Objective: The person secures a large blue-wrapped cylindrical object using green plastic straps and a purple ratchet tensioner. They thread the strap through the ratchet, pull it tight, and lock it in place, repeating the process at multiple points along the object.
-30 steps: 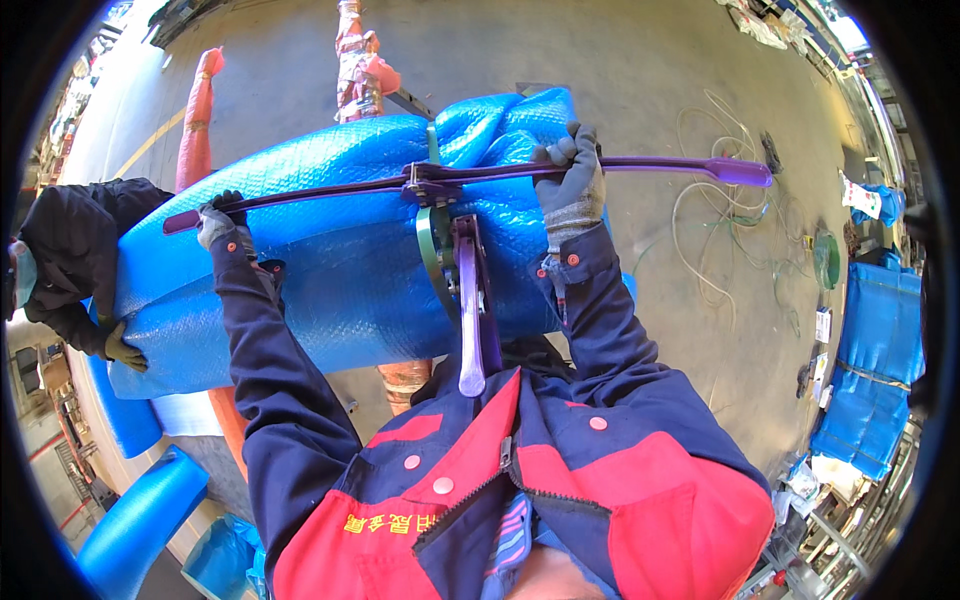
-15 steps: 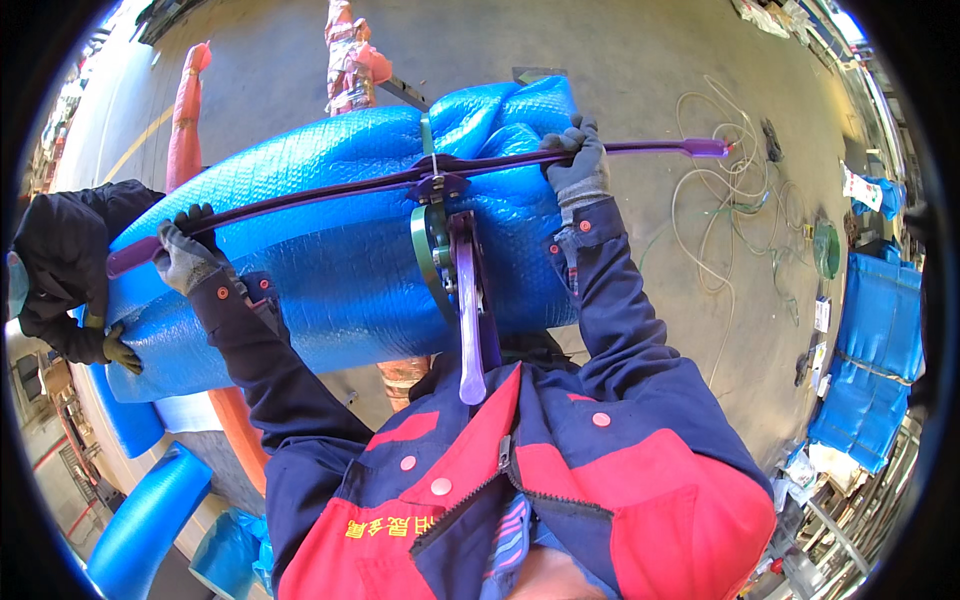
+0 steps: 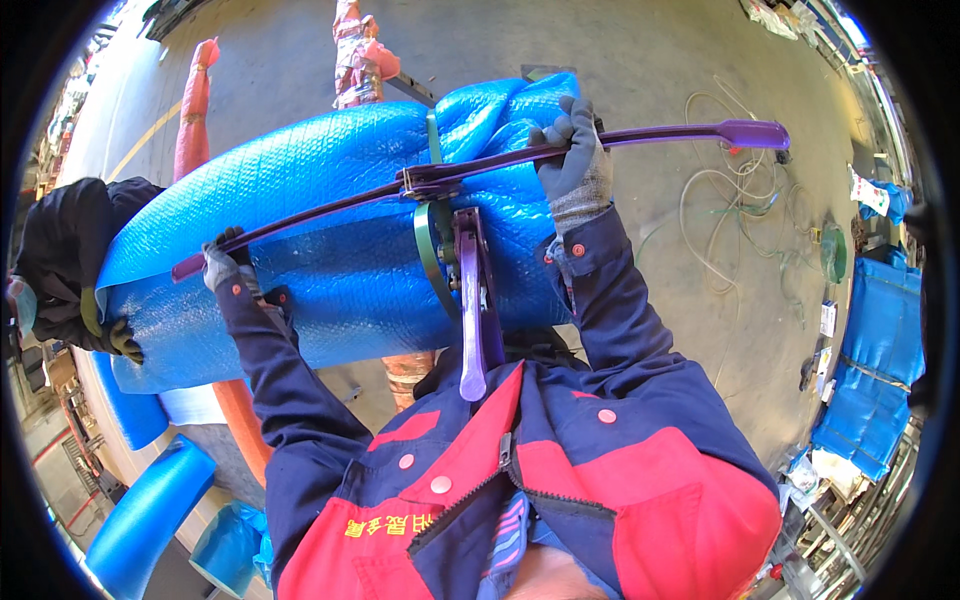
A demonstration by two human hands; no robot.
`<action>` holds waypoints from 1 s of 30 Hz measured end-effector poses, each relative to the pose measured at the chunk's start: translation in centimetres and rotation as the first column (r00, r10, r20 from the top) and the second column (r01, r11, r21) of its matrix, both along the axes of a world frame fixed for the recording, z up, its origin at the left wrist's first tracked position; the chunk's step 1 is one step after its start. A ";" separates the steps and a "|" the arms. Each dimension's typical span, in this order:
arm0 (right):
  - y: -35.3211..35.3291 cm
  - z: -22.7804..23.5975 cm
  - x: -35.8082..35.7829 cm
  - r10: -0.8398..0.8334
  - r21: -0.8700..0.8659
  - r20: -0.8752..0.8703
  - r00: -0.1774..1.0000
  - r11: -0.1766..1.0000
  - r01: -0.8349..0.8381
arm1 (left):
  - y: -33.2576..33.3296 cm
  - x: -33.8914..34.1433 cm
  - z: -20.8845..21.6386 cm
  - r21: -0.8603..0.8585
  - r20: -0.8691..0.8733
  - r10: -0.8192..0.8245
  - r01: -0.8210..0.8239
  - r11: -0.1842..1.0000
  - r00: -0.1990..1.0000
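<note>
My gloved left hand (image 3: 232,262) is closed round the left handle of a purple long-handled strap sealer (image 3: 310,209). My gloved right hand (image 3: 575,158) grips the other handle, whose flat end reaches out over the floor. The sealer's jaws lie across a green strap (image 3: 433,135) that runs round a large bundle in blue bubble wrap (image 3: 345,295). Just nearer to me, a purple strap tensioner (image 3: 472,330) sits on the same strap, its lever pointing toward my chest; neither hand touches it. Whether the jaws have closed on the strap I cannot make out.
At the far left a co-worker in dark clothes rests a gloved hand (image 3: 122,340) on the bundle's end. Orange-wrapped posts (image 3: 195,110) stand beyond and below it. Coiled hose (image 3: 720,190) lies on the floor at right, near a blue-wrapped stack (image 3: 872,345).
The sealer has shifted to the right across the bundle, its right end reaching farther out. My left hand has moved right and nearer to me; my right hand has moved slightly nearer.
</note>
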State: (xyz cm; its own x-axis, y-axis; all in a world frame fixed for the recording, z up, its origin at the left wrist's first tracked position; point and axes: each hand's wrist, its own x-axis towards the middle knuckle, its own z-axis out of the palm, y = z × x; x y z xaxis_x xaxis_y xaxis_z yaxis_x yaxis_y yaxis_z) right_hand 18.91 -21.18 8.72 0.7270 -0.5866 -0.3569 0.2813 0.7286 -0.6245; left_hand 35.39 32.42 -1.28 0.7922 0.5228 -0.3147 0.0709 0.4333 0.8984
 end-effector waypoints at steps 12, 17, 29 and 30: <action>-2.2 -3.3 -2.1 -0.090 0.245 -0.100 0.991 0.963 0.112 | -5.7 3.0 8.7 0.106 0.178 -0.189 0.172 0.979 0.966; -2.5 -5.3 -2.4 -0.084 0.259 -0.092 0.992 0.960 0.105 | -0.5 5.2 12.4 -0.201 0.410 -0.112 0.209 0.957 0.905; -23.5 0.0 -8.7 -0.293 -0.066 0.277 0.915 0.944 0.322 | 1.6 7.2 12.4 -0.485 0.615 -0.257 0.615 0.622 0.745; -24.3 0.8 -9.0 -0.193 -0.067 0.367 0.910 0.970 0.233 | 1.4 6.9 13.0 -0.482 0.592 -0.231 0.568 0.667 0.773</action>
State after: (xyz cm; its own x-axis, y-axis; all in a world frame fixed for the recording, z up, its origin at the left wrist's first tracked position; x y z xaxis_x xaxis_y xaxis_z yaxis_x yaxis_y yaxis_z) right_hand 9.89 -45.51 9.51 0.6472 -0.7619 -0.0256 0.6400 0.5613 -0.5248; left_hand 42.30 33.81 11.72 0.9983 -0.0570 0.0132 0.0464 0.9093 0.4136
